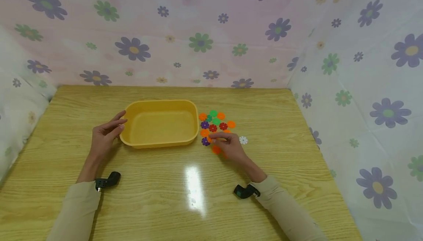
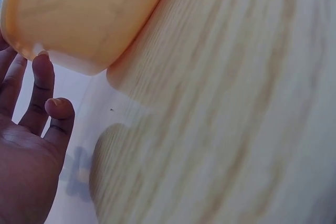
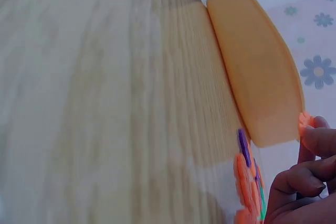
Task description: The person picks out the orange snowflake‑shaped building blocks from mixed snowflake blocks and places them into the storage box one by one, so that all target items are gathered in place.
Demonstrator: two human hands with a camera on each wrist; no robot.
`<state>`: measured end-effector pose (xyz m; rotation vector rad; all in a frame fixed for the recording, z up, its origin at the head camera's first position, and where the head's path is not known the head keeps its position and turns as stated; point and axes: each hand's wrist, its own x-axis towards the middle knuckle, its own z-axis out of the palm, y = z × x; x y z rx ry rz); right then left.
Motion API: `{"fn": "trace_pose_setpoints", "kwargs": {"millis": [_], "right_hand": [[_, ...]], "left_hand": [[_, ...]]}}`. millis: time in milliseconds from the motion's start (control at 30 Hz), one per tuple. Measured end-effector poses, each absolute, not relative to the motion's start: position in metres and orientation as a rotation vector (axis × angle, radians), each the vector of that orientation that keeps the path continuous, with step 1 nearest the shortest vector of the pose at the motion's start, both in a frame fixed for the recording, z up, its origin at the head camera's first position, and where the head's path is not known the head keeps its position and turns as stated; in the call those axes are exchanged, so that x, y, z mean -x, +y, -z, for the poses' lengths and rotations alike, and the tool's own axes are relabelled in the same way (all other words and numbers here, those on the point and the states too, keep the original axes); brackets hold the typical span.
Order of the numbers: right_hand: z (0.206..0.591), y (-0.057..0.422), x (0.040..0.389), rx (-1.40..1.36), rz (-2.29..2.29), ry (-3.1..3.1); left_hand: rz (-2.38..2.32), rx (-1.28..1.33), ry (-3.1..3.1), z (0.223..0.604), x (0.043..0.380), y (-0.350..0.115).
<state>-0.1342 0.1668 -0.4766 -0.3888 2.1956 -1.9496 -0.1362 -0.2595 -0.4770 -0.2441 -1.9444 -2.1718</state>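
A yellow plastic tub point(image 1: 162, 145) stands on the table with nothing in it. My left hand point(image 1: 105, 135) is at its left end, and the fingertips touch the rim and outer wall with the fingers fairly straight. In the right wrist view, my right hand point(image 3: 310, 177) pinches an orange notched disc point(image 3: 305, 121) between thumb and finger. Below and around that hand, several flat flower-shaped discs lie in a loose group right of the tub: red point(image 1: 213, 128), purple point(image 1: 205, 125), green point(image 1: 213, 113) and orange point(image 1: 231, 124). A white disc point(image 1: 243, 140) lies apart on the right.
The wood-grain table point(image 1: 152, 197) fills the lower view, with a bright glare patch in front of the tub. Flower-patterned cloth point(image 1: 201, 61) hangs behind and along both sides. A black wrist camera point(image 1: 246, 191) sits on the right sleeve, another point(image 1: 108, 181) on the left.
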Motion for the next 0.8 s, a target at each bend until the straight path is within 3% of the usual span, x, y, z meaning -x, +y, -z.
{"fn": "trace_pose_setpoints", "kwargs": {"millis": [800], "right_hand": [[0.470,0.130,0.125,0.387,2.076,2.070]], "left_hand": [[2.156,0.242,-1.956,0.482,0.139,-0.261]]}}
